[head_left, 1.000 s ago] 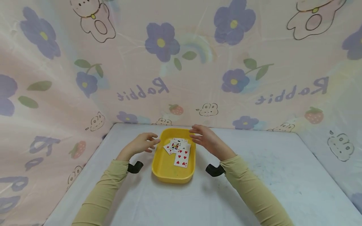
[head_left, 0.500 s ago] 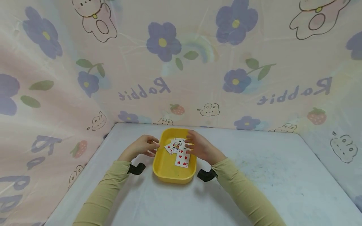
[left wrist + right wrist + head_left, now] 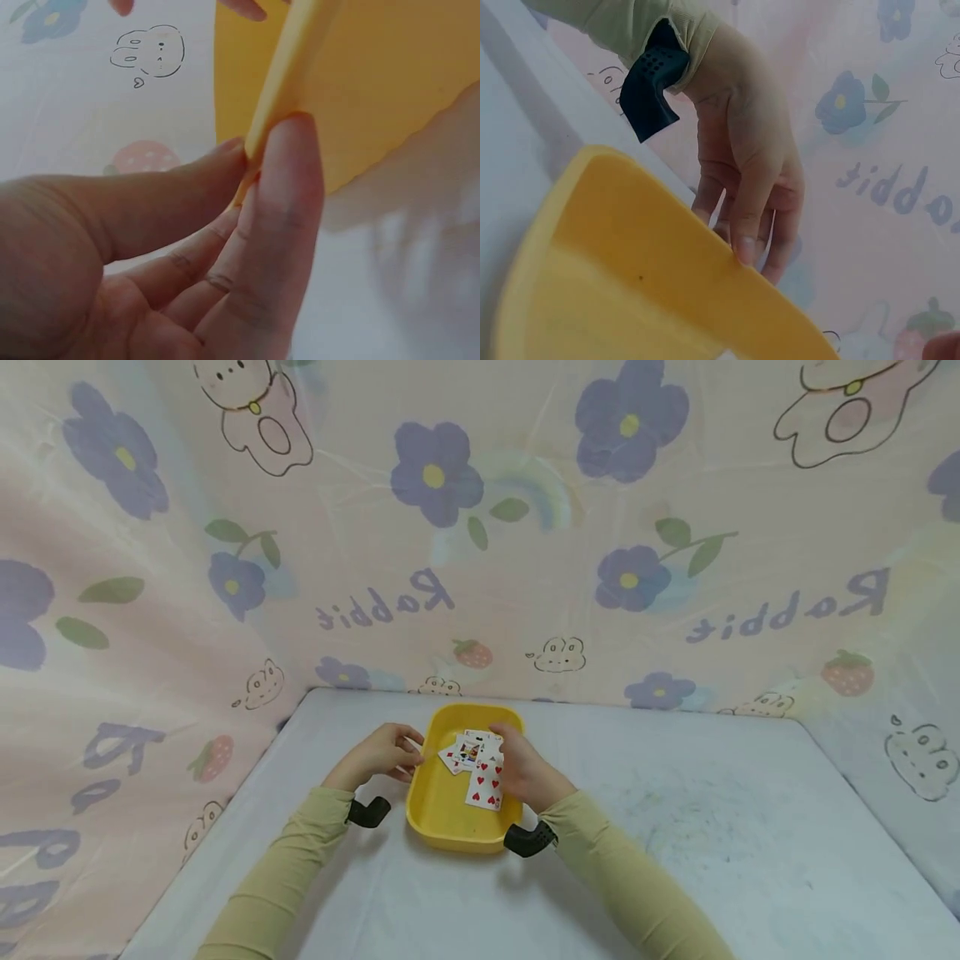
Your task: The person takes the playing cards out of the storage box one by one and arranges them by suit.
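A yellow tray [image 3: 450,827] stands on the white table and holds several playing cards [image 3: 468,750], among them a face card and the six of hearts [image 3: 483,781]. My left hand [image 3: 378,753] pinches the tray's left rim between thumb and fingers; the left wrist view shows the left thumb [image 3: 172,191] at the rim. The right wrist view also catches the left hand [image 3: 750,150] across the tray. Over the tray's right side, beside the cards, is my right hand [image 3: 534,772]. Its finger contact with rim or cards is hidden.
Black wrist mounts [image 3: 369,812] stick out below both wrists, the right mount [image 3: 529,839] close to the tray's near right corner. Printed cloth [image 3: 525,568] hangs behind and at the sides of the white table [image 3: 675,860].
My right hand has moved left and down to the tray's right side. My left hand has come to the left rim and now pinches it. The cards stay in the tray.
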{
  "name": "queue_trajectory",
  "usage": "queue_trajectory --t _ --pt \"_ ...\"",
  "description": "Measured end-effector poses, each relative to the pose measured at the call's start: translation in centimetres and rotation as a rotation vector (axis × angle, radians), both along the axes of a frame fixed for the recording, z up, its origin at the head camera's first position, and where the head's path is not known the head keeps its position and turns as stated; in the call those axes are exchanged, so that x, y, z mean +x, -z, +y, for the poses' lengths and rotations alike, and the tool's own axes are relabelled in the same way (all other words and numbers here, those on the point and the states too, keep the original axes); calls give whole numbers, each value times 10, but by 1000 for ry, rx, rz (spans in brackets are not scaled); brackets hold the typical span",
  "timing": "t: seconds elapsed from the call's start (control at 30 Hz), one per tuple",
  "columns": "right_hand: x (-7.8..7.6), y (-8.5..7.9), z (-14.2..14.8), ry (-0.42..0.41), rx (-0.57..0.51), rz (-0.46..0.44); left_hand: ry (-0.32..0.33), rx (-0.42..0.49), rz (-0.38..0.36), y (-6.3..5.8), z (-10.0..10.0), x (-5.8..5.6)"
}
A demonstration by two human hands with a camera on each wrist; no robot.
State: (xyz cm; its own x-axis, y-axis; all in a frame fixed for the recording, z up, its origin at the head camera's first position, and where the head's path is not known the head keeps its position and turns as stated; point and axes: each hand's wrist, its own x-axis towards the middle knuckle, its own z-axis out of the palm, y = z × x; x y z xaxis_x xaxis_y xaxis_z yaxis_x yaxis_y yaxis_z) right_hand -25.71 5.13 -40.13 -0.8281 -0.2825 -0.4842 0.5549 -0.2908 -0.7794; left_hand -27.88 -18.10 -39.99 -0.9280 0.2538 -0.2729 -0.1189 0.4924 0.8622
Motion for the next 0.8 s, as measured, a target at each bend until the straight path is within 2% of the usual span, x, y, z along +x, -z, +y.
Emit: queue_trajectory --t 0.17,0.43,0.53,0.57,0.67,0.8 --pt "0 5 -5 56 -19 -37 -3 -14 2 3 1 1" --pt "0 -3 -3 27 -129 -18 16 -14 13 -5 -1 2" --pt "0 -2 -5 41 -119 -33 19 -18 13 -6 -1 2" --pt "0 -1 -6 46 -112 -31 21 -20 15 -6 0 1" --pt "-10 19 -8 41 -116 -20 31 -27 26 -4 1 0" --pt "-15 29 -11 56 -149 -26 30 -35 27 -3 2 0"
